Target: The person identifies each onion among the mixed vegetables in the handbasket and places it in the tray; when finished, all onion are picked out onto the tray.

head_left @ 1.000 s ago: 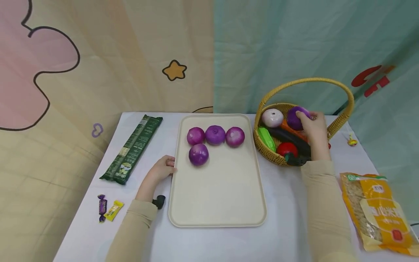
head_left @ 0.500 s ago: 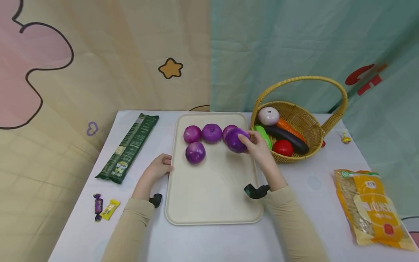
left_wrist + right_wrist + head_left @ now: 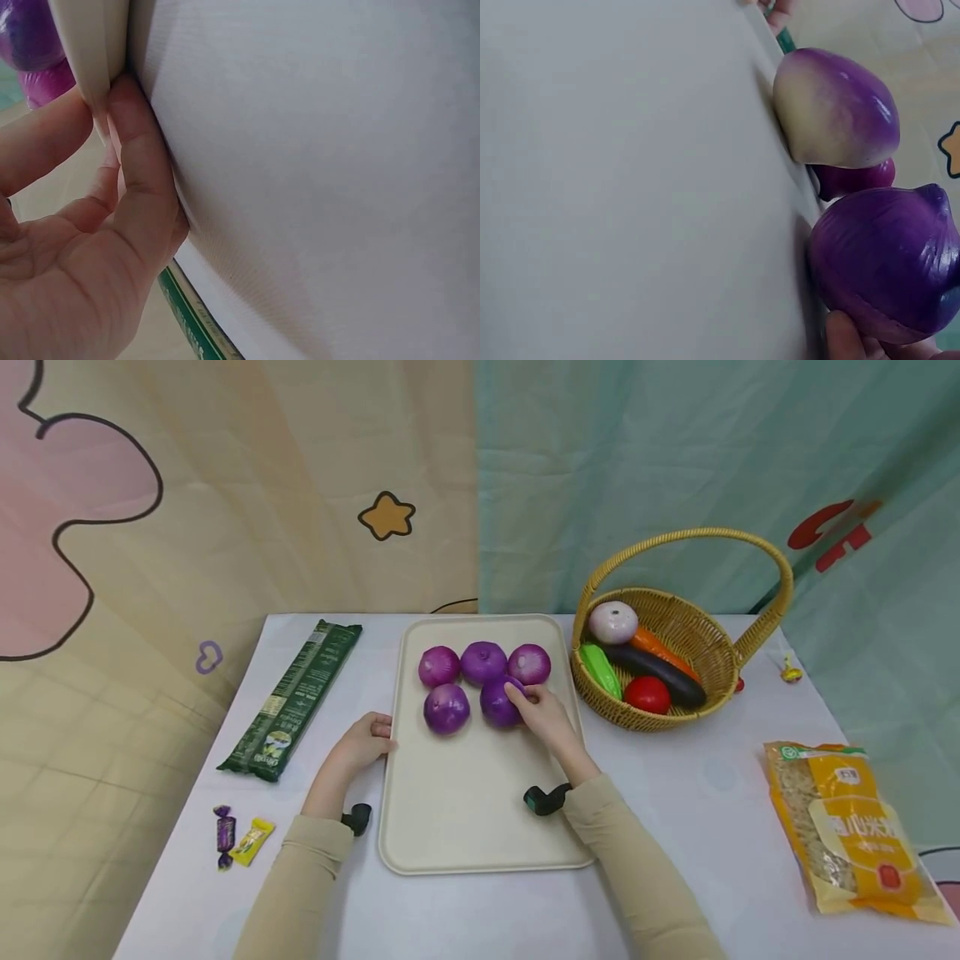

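My left hand (image 3: pixel 362 745) pinches the left rim of a cream tray (image 3: pixel 480 810), thumb over the edge and fingers under it in the left wrist view. On the tray, my right hand (image 3: pixel 552 724) grips a dark purple onion (image 3: pixel 497 702); in the right wrist view its fingertips (image 3: pixel 842 337) lie against the onion's lower side. Left of it sits a purple, cream-bottomed bulb (image 3: pixel 447 708), like a turnip. Behind them is a row of purple onions: one on the left (image 3: pixel 438 667), one in the middle (image 3: pixel 483 662) and one on the right (image 3: pixel 529 663).
Right of the tray stands a wicker basket (image 3: pixel 637 720) with a tall handle, holding a pale onion (image 3: pixel 613 622), eggplant (image 3: pixel 656 670), carrot, green pepper and tomato (image 3: pixel 647 695). A green packet (image 3: pixel 292 702) and wrapped candies (image 3: pixel 226 837) lie left, an orange bag (image 3: pixel 855 831) right.
My right hand has carried the purple onion from the basket leftward to the tray's second row, beside the turnip-like bulb. My left hand stays at the tray's rim.
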`<state>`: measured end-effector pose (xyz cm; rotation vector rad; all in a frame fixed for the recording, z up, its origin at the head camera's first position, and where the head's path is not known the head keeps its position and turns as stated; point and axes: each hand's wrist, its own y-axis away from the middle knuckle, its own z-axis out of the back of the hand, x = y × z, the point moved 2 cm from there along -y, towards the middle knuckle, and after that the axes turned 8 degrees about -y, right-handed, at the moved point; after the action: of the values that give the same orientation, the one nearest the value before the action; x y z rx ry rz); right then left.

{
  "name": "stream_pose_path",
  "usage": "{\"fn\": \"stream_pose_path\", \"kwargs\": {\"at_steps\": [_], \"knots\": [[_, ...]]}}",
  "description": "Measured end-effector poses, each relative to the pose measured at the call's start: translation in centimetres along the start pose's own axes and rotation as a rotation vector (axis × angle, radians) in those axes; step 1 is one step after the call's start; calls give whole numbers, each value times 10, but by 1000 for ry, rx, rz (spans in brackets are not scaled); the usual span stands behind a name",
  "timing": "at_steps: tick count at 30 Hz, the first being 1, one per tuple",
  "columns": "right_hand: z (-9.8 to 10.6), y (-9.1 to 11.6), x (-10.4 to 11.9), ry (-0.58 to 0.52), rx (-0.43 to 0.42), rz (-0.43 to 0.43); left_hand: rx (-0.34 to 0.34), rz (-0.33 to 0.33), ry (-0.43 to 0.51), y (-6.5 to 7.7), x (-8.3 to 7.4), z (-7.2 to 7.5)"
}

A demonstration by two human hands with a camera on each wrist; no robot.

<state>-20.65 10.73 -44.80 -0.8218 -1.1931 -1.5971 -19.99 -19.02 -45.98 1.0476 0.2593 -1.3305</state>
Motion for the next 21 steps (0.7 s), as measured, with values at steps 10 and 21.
{"fn": "stream_pose_path", "kwargs": {"at_steps": [10,21], "knots": [[-8,-3,-5,26,-12,13,-5,2,25,3,-4,-2],[20,9,14,75,-99,182,-2,7,16,5,-5,0]]}}
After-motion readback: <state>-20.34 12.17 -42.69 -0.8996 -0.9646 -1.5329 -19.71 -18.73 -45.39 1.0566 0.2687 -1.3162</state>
